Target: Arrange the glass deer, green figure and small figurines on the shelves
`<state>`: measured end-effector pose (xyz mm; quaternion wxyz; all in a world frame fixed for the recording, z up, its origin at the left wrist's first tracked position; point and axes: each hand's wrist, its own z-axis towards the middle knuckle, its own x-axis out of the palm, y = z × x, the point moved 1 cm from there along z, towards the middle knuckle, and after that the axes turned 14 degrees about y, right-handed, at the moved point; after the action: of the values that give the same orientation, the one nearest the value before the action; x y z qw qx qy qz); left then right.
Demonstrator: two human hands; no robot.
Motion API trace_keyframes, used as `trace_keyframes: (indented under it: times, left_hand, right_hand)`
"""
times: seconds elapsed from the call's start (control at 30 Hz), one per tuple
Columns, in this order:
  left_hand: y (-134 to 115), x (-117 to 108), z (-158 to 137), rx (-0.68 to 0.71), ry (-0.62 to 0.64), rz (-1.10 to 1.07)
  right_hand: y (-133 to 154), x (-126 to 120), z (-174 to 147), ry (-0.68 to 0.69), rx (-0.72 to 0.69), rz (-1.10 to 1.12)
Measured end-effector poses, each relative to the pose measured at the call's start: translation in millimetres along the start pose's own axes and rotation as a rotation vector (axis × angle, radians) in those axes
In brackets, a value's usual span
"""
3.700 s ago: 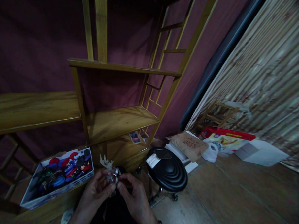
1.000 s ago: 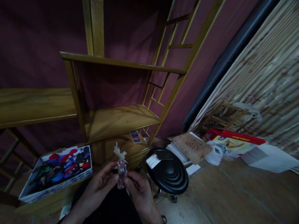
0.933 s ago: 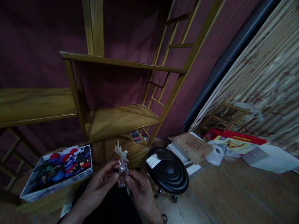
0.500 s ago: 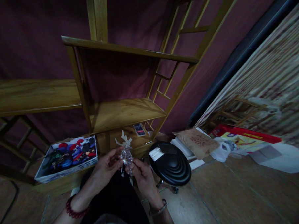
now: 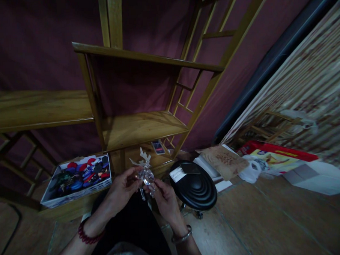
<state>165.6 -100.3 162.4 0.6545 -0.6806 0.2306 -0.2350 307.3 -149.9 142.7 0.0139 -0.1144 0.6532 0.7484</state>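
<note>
A clear, glassy deer figurine (image 5: 147, 176) with frosted branching antlers is held over my lap, its antlers pointing up and its thin legs hanging down. My left hand (image 5: 124, 187) grips its left side between thumb and fingers. On the other side, my right hand (image 5: 161, 195) pinches the lower part of the body. Both hands' fingertips partly cover the figurine. A dark red bead bracelet (image 5: 88, 236) circles the left wrist, and a silver bangle (image 5: 182, 236) the right.
A patterned box (image 5: 74, 195) of small colourful figures stands at left. The wooden shelf unit (image 5: 142, 128) rises ahead. A black round stool (image 5: 195, 188) carries a white item and a dark flat one. Cardboard, a plastic bag (image 5: 250, 171) and a red-yellow box (image 5: 278, 156) lie right.
The figurine has turned slightly between my fingers, so its round body faces the camera more. Both hands stay on it and have shifted only a little.
</note>
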Motion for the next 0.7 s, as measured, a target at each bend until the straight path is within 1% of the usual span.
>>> trace_keyframes:
  times: [0.2,0.47,0.6,0.7]
  left_hand:
    - [-1,2,1,-0.022,-0.039,-0.013]
    - [-4,6,2,-0.036,-0.044,-0.019]
    - [-4,9,3,-0.024,-0.06,-0.042]
    - [-5,8,4,-0.025,-0.08,-0.03]
  right_hand:
    - [5,-2,3,-0.062,0.0,0.036]
    - [1,-6,1,-0.191,-0.023,0.061]
    - [4,-9,-2,-0.168,-0.048,0.072]
    - [10,-11,-5,-0.131,-0.058,0.026]
